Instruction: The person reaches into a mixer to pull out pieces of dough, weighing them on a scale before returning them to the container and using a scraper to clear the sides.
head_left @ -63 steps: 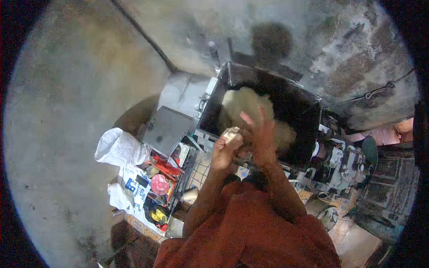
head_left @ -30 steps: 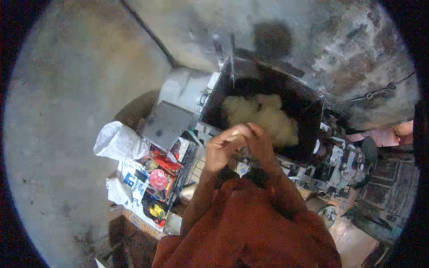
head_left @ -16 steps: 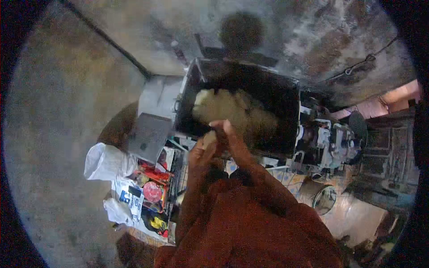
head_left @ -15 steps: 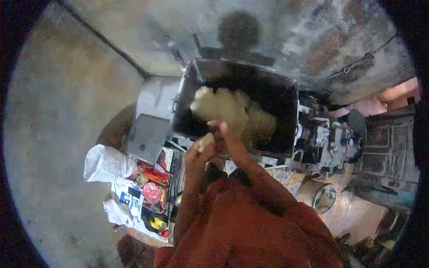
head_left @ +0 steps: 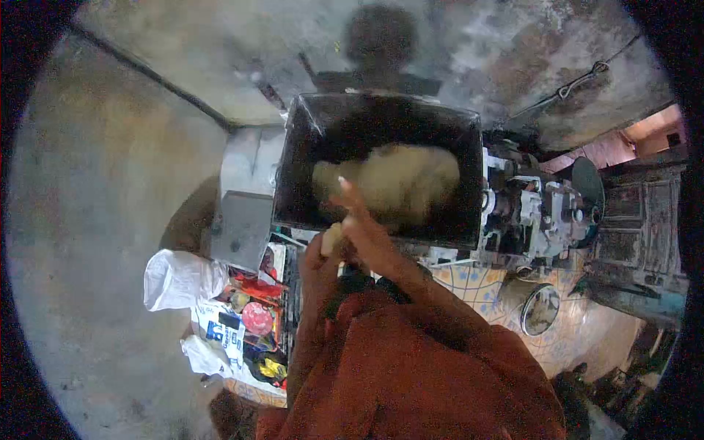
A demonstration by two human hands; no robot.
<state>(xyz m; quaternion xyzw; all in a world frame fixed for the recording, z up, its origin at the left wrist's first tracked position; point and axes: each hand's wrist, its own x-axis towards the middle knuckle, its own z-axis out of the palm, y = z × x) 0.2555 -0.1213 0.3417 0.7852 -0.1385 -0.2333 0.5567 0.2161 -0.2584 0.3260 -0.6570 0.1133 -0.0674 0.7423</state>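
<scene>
A large pale dough-like mass (head_left: 411, 183), blurred, lies inside a dark rectangular metal bin (head_left: 287, 169). Near the bin's front edge, my left hand (head_left: 317, 257) is wrapped round a small pale lump (head_left: 334, 240). My right hand (head_left: 364, 224) is beside that lump, with its fingers stretched out over the bin's front edge. The right palm appears to touch the lump.
Machinery (head_left: 532, 213) adjoins the bin on the right. A round metal container (head_left: 540, 309) stands on the tiled floor. At the left are a grey flat panel (head_left: 242, 227), a white bag (head_left: 180, 280) and a red round item (head_left: 257, 318). Walls rise behind and left.
The pale mass in the bin has changed shape and shifted right. My right hand has moved slightly down against the lump, and its fingers are spread more. The whole view has shifted a little.
</scene>
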